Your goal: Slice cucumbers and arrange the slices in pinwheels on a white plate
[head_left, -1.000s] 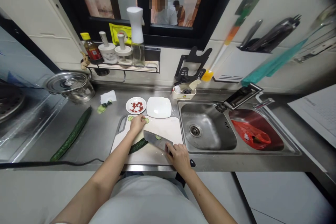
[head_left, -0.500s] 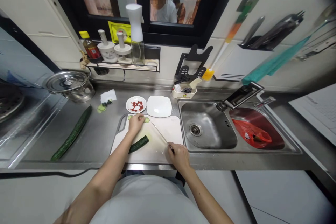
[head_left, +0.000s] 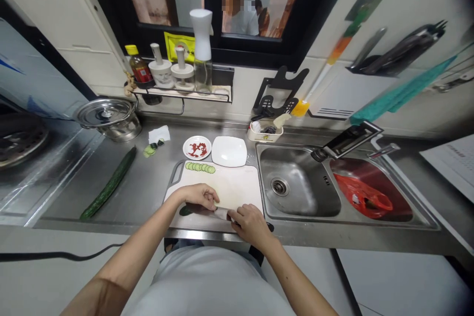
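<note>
Fingers of the right hand (head_left: 251, 221) clamped round the handle of the knife (head_left: 222, 214), low over the near part of the board (head_left: 239, 182). Blade pointing leftward, its far part beneath the left hand (head_left: 200, 194). Hands close together but apart, with a stretch of blade between. Left hand palm down, fingertips and thumb bunched at the blade; pale green at their edge, perhaps a slice, though impossible to tell whether pinched.

Just below the left wrist, on the board, the cut cucumber (head_left: 185, 211), mostly hidden by hand and blade. Beyond the left hand, along the board's far edge, a neat row of overlapping slices (head_left: 200, 167). Farther out past that row, on the steel worktop (head_left: 151, 182), a round dish (head_left: 186, 143) of red bits (head_left: 198, 149), with a white plate (head_left: 229, 151) at its right side.

Well to the left of both hands, a whole cucumber (head_left: 108, 185), lying aslant. Between it and the dish, farther away, loose pieces (head_left: 150, 150) near a paper (head_left: 159, 134); left of those, a lidded pot (head_left: 120, 128). Right of the right hand, the sink (head_left: 307, 197), with a red bag (head_left: 361, 195) in its farther basin. Beyond the hands, above the worktop, bottles and jars on a rack (head_left: 218, 93).
</note>
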`<state>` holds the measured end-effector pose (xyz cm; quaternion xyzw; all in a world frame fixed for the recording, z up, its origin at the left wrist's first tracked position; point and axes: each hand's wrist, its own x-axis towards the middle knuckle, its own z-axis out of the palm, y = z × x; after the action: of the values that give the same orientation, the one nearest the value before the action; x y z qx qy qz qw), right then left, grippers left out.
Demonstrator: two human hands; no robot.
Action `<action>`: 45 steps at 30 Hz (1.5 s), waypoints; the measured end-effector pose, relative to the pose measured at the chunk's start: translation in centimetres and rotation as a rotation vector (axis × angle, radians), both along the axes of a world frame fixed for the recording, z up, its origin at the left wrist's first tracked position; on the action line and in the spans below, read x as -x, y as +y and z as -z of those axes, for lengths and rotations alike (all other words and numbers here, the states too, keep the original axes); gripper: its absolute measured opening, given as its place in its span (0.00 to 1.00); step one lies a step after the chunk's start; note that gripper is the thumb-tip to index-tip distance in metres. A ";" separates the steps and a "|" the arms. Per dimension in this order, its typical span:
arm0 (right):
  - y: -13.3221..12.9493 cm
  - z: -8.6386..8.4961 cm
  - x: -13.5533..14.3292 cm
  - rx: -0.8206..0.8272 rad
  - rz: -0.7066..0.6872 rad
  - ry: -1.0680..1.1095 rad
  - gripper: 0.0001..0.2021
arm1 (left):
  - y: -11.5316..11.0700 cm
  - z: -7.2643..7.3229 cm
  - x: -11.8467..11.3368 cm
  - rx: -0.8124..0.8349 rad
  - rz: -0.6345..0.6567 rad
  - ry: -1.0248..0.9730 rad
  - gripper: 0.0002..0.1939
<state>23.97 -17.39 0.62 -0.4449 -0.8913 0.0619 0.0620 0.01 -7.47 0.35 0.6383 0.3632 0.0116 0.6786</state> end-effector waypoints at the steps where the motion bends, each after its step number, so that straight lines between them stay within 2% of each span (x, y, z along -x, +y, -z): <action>1: 0.0 0.0 0.2 0.013 -0.013 -0.002 0.07 | -0.1 0.1 0.0 0.024 0.015 -0.004 0.22; 4: -0.1 0.1 0.4 0.028 -0.025 -0.001 0.06 | -0.1 0.6 0.2 0.043 -0.009 -0.021 0.17; 7: 0.0 0.5 0.3 0.015 -0.003 0.021 0.06 | 0.7 1.4 1.2 -0.004 -0.167 -0.027 0.18; 10: 0.1 0.9 -0.1 0.004 0.038 0.054 0.07 | 2.6 2.2 3.8 -0.226 -0.532 0.117 0.17; 13: 0.2 1.2 -0.5 0.001 0.079 0.079 0.08 | 5.2 2.5 7.7 -0.425 -0.972 0.438 0.15; 14: 0.2 1.3 -0.7 0.002 0.096 0.081 0.08 | 6.0 2.4 9.2 -0.474 -1.067 0.556 0.14; 18: 0.1 1.4 -0.9 0.036 0.154 0.067 0.09 | 9.0 1.8 14.6 -0.548 -1.224 0.751 0.14; 23: 0.0 1.3 -0.8 0.086 0.196 0.054 0.10 | 11.4 1.5 18.8 -0.600 -1.275 0.806 0.19; 26: 0.1 1.3 -0.7 0.107 0.214 0.058 0.10 | 11.8 1.8 19.2 -0.626 -1.319 0.771 0.19; 29: 0.1 1.6 -0.7 0.117 0.252 0.088 0.10 | 10.9 2.0 16.9 -0.654 -1.378 0.682 0.18; 30: 0.1 1.8 -0.7 0.118 0.268 0.109 0.10 | 10.2 2.2 15.5 -0.663 -1.361 0.631 0.18; 32: 0.1 2.2 -0.9 0.119 0.301 0.161 0.11 | 8.2 2.5 12.2 -0.669 -1.218 0.524 0.16; 35: 0.1 2.7 -1.3 0.127 0.368 0.248 0.12 | 4.1 3.1 6.8 -0.592 -0.899 0.358 0.14; 37: 0.2 2.9 -1.6 0.129 0.428 0.303 0.13 | 1.2 3.3 4.1 -0.539 -0.658 0.271 0.15; 38: 0.2 3.0 -1.7 0.126 0.461 0.325 0.13 | -0.1 3.4 3.1 -0.529 -0.580 0.276 0.17; 41: 0.4 2.9 -2.0 0.124 0.544 0.357 0.15 | -3.0 3.2 1.6 -0.557 -0.382 0.373 0.21; 43: 0.4 2.9 -2.1 0.126 0.574 0.358 0.16 | -4.0 3.0 1.4 -0.580 -0.334 0.424 0.23; 45: 0.5 3.0 -2.1 0.118 0.585 0.359 0.16 | -4.6 2.9 1.4 -0.576 -0.343 0.446 0.21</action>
<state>26.12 -16.93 -2.41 -0.6663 -0.6959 0.1702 0.2069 -1.41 -12.09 -2.55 0.7194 0.5847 0.0871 0.3646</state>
